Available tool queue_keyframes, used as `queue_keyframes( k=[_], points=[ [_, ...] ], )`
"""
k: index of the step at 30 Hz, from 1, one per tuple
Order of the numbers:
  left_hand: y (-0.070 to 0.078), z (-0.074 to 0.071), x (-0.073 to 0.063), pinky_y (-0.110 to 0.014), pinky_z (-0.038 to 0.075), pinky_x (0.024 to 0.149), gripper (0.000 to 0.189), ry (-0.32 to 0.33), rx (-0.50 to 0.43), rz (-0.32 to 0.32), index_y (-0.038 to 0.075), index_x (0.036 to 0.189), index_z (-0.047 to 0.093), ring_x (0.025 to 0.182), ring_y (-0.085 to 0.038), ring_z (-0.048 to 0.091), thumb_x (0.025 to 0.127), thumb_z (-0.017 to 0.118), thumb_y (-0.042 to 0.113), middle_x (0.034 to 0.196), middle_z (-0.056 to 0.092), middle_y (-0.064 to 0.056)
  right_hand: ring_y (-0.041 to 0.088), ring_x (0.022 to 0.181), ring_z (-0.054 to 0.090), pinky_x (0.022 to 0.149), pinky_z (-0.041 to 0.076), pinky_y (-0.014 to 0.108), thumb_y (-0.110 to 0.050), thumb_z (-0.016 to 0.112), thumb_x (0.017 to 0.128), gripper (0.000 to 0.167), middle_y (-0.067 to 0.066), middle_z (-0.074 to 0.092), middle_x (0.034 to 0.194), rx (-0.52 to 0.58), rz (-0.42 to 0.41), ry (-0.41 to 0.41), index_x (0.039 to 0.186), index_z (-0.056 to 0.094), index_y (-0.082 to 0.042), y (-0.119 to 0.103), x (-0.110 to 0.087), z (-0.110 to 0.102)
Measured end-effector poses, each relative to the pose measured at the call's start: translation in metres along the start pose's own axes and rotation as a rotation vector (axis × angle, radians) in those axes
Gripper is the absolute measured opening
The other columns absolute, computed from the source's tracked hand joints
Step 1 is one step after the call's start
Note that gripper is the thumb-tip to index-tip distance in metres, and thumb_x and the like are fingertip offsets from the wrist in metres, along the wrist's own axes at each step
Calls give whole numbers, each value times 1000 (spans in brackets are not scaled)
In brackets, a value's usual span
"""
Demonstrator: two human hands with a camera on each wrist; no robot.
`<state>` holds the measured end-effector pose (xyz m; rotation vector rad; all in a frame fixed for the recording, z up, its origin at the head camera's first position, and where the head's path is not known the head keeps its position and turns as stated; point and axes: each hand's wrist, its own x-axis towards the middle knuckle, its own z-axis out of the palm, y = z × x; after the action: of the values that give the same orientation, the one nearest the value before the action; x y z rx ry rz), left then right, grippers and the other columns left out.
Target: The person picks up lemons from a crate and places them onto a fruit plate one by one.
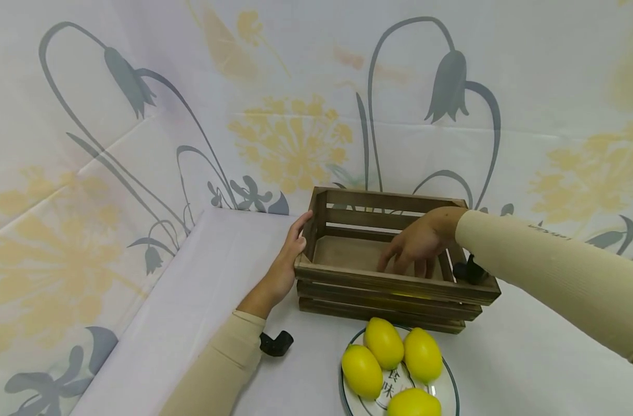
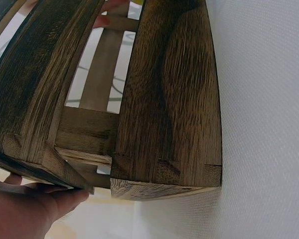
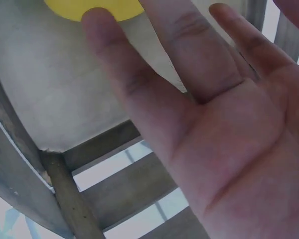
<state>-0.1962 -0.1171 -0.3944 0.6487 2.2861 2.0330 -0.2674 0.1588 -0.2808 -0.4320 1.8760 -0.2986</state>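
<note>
A brown slatted wooden crate [image 1: 342,277] stands in front of the flowered backdrop. My left hand [image 1: 284,266] rests against its left end, fingers lying along the outside; the left wrist view shows that hand [image 2: 27,209] at the crate's end boards. Down inside the crate is my right hand [image 1: 415,242], its fingers spread and loosely extended. In the right wrist view a fingertip overlaps the edge of a yellow lemon [image 3: 122,9] on the crate floor; whether it touches cannot be told. A yellow strip also shows between the front slats.
Several lemons [image 1: 362,371] lie on a round plate [image 1: 454,384] with a dark rim and printed characters, in front of the crate. White cloth [image 1: 529,358] covers the table. The flowered backdrop [image 1: 306,69] rises right behind the crate.
</note>
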Motion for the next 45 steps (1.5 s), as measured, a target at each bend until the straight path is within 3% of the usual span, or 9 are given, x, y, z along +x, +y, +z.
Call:
queue_keyframes(
  k=[15, 26, 35, 40, 45],
  points=[
    [-2, -1, 0, -58, 2, 123, 54, 11, 1, -3, 30, 159, 16, 155, -20, -1, 106, 21, 36, 168, 6, 5, 29, 104, 65, 93, 55, 44, -34, 61, 97, 52, 10, 52, 142, 73, 46, -25, 146, 49, -22, 2, 1, 1],
    [-2, -2, 0, -58, 2, 123, 53, 13, 12, -8, 32, 159, 16, 155, -18, -1, 107, 20, 37, 167, 6, 7, 30, 100, 68, 92, 56, 44, -25, 59, 98, 51, 12, 52, 141, 91, 38, -23, 147, 48, -19, 4, 3, 0],
    [-3, -2, -1, -60, 1, 122, 53, 5, 5, -7, 34, 159, 16, 155, -19, -2, 106, 20, 38, 167, 6, 8, 32, 112, 64, 101, 51, 51, -31, 55, 101, 50, 13, 47, 147, 84, 69, -53, 148, 45, -18, 7, 8, 4],
    [-4, -2, 0, -61, 2, 122, 54, -1, 5, 5, 34, 159, 16, 155, -19, -2, 106, 22, 39, 167, 5, 8, 29, 120, 59, 102, 50, 49, -21, 57, 99, 50, 12, 46, 150, 28, 51, -7, 147, 47, -20, 9, 14, 3],
    [-4, -2, 0, -59, 3, 122, 54, -3, 1, 11, 33, 159, 16, 155, -17, -2, 106, 23, 40, 167, 6, 8, 24, 115, 61, 98, 54, 42, -13, 59, 95, 54, 17, 38, 156, -7, -35, 66, 147, 48, -20, 10, 18, 4]
  ],
)
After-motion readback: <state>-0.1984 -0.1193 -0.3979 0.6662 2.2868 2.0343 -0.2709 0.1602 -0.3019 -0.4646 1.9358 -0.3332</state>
